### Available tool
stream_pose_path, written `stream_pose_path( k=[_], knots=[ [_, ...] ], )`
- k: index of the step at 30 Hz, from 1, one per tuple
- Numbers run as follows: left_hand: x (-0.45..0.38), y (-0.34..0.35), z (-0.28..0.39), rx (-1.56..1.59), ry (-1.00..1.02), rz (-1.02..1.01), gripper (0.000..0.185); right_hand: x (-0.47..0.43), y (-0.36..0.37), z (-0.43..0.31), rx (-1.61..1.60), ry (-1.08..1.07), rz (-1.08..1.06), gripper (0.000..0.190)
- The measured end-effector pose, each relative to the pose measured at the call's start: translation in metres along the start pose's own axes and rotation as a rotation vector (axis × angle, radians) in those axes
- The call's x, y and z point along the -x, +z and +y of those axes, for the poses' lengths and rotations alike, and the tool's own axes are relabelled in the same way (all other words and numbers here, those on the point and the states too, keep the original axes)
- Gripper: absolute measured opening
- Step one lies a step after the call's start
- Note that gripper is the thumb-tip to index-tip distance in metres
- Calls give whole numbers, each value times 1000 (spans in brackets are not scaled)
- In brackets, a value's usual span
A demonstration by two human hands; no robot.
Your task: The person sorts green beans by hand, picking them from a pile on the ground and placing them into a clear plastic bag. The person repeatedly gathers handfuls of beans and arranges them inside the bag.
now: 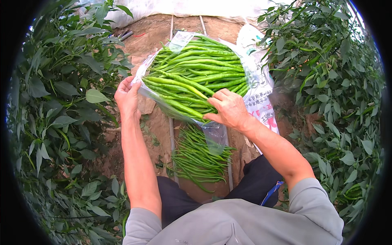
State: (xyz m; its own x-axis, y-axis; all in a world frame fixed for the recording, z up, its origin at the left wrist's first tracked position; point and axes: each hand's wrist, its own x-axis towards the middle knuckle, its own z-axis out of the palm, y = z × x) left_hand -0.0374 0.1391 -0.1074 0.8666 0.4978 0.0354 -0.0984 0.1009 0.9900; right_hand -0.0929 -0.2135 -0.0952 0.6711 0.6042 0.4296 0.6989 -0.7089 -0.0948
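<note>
A clear plastic bag [248,70], its mouth wide, is filled with long green chili peppers [199,67] lying mostly side by side. My left hand [128,95] pinches the bag's rim at its left edge. At the bag's near right side, my right hand [228,108] rests on the peppers with curled fingers, its fingertips against the ends of a few; whether it grips any is not clear. A flap of the bag hangs toward me over a loose pile of thinner green peppers [200,156] on the ground between my legs.
Leafy pepper plants stand close on the left [64,88] and right [333,92]. Two thin rails [172,134] run along the soil under the bag. A printed white sack [263,107] lies right of the bag. White plastic sheeting [190,7] covers the far end.
</note>
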Motion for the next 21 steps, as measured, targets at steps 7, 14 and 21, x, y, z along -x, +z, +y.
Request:
stream_pose_path(
  k=[7, 14, 21],
  knots=[
    [2, 5, 3, 14, -6, -3, 35, -43, 25, -16, 142, 59, -55, 59],
    [-1, 3, 3, 4, -22, 6, 42, -147, 31, 55, 172, 64, 109, 34],
    [-4, 11, -1, -166, 43, 6, 74, -244, 71, 119, 127, 183, -180, 43]
  ],
)
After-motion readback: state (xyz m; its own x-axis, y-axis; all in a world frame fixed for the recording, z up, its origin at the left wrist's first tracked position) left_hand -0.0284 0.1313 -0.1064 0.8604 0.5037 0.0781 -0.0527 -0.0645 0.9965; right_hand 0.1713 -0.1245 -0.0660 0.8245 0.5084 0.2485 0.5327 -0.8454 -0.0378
